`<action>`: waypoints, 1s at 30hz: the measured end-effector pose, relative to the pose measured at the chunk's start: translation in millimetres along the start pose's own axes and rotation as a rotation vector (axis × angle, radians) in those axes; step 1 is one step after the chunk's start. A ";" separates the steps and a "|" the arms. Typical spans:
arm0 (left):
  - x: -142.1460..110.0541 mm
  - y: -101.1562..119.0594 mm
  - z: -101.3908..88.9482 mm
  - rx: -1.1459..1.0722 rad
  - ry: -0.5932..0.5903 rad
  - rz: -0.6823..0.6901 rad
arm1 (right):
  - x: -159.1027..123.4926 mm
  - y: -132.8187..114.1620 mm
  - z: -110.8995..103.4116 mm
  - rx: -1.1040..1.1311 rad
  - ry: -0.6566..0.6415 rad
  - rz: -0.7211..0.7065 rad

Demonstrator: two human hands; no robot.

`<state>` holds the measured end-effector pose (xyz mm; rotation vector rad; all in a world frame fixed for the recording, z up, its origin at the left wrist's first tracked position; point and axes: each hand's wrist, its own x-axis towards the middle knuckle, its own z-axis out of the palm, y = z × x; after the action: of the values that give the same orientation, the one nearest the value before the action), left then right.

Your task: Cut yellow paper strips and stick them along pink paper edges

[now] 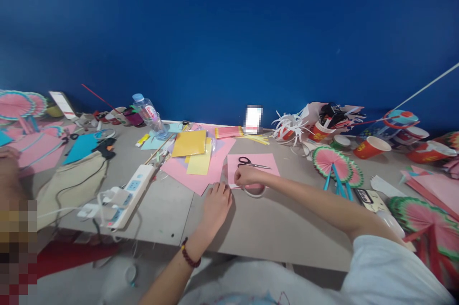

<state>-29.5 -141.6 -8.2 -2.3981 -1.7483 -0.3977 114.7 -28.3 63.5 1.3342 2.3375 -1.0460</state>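
Scissors (255,165) lay on pink sheet (234,161). Just nearer: right hand (248,176), curled, hold unclear. Nearer-left: left hand (217,201), loosely open, apparently empty. Sheet was flat, unpleated; fan (328,161) right of scissors, already pleated.

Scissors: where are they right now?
Head view, slightly right of centre: the scissors lie on a pink sheet, just beyond the right hand.

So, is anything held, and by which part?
The right hand curls over the pink sheet by a white ring; any grip cannot be told. The left hand looks empty.
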 end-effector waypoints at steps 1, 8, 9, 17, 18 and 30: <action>0.1 -0.6 0.3 0.004 0.000 -0.005 | -1.2 -1.8 -0.7 -0.007 -0.001 0.002; -4.9 -0.6 2.4 -0.054 0.048 -0.024 | -2.2 -4.7 -1.4 0.007 -0.001 0.033; -6.9 0.9 2.7 -0.070 0.071 -0.022 | -1.7 -3.8 -0.8 0.019 0.001 0.031; -18.9 17.5 6.7 -0.161 0.097 0.081 | 3.6 6.3 4.1 0.105 -0.002 -0.002; -19.6 18.6 7.5 -0.153 0.083 0.100 | 4.0 7.0 4.2 0.120 -0.005 -0.005; -25.9 21.9 19.1 -0.147 0.091 0.099 | 3.9 7.8 3.3 0.278 -0.056 -0.009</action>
<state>-13.8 -166.8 -33.2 -2.5097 -1.6073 -0.6311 118.6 -25.6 55.4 1.3667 2.2206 -1.4337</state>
